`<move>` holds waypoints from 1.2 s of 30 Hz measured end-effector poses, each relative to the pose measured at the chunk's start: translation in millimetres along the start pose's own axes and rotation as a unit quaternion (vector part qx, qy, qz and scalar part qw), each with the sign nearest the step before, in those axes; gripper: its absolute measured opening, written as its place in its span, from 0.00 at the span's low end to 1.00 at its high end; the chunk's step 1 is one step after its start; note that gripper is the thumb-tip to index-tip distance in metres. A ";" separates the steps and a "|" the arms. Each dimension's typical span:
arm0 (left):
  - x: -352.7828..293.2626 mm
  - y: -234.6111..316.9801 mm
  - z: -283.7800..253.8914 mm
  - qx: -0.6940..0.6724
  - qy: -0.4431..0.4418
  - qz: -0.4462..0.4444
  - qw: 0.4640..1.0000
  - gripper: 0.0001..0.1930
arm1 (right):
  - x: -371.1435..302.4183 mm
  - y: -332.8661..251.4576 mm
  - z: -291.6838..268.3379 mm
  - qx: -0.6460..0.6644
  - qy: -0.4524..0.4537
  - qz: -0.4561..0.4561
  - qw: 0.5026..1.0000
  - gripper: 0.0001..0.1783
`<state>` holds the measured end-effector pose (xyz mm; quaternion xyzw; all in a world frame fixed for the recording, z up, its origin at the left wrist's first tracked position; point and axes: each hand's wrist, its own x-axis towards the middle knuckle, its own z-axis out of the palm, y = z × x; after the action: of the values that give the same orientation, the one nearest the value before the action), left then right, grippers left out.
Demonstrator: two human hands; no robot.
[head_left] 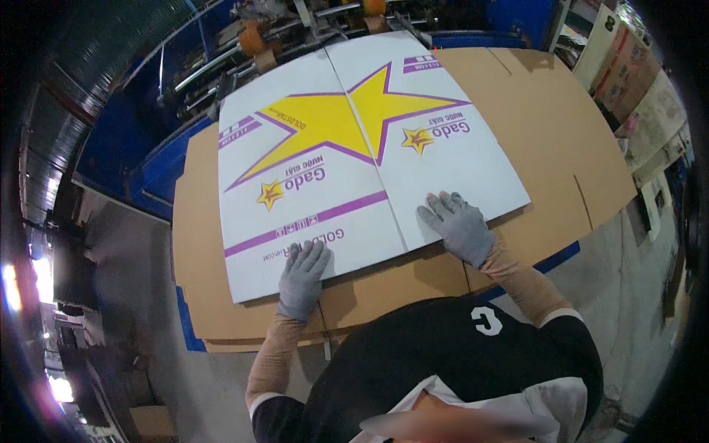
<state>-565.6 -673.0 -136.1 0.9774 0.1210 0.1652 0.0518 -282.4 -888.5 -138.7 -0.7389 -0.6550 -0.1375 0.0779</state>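
Observation:
A flat white cardboard box blank [436, 177] with purple bands and a large yellow star lies before me, its print upside down from my side. My left hand [303, 277], in a grey glove, rests flat on its near left part with fingers stretched out. Farther right, my gloved right hand [461, 227] lies spread on the panel near the right corner. Beneath the white blank, brown cardboard sheets [561, 140] stick out on both sides and toward me. The far edge of the white blank reaches the machine rollers.
A blue machine [129, 166] with metal shafts and orange rollers [255, 38] stands along the far side. Blue edges show under the brown sheets. At the far right are stacked boards and a reddish-brown carton [628, 70]. A small cardboard box [153, 421] sits on the floor at lower left.

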 end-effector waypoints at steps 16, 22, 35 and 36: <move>-1.1 -26.7 0.3 0.005 0.016 0.022 1.000 0.24 | -11.7 9.9 22.6 0.038 0.093 -0.038 0.994 0.23; 1.3 -27.2 -1.1 0.006 0.016 0.028 0.999 0.25 | -13.4 14.0 22.1 0.049 0.107 -0.041 0.992 0.23; -1.6 -33.4 7.9 0.131 0.020 -0.060 0.989 0.26 | -11.1 1.1 60.5 0.034 0.169 0.016 0.985 0.24; -10.0 -25.1 5.3 0.122 0.024 -0.101 0.987 0.26 | -10.1 3.0 64.8 0.035 0.164 0.029 0.985 0.24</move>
<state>-578.5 -651.6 -147.7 0.9549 0.2394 0.1670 -0.0540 -274.0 -879.3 -203.2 -0.7220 -0.6160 -0.2315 0.2139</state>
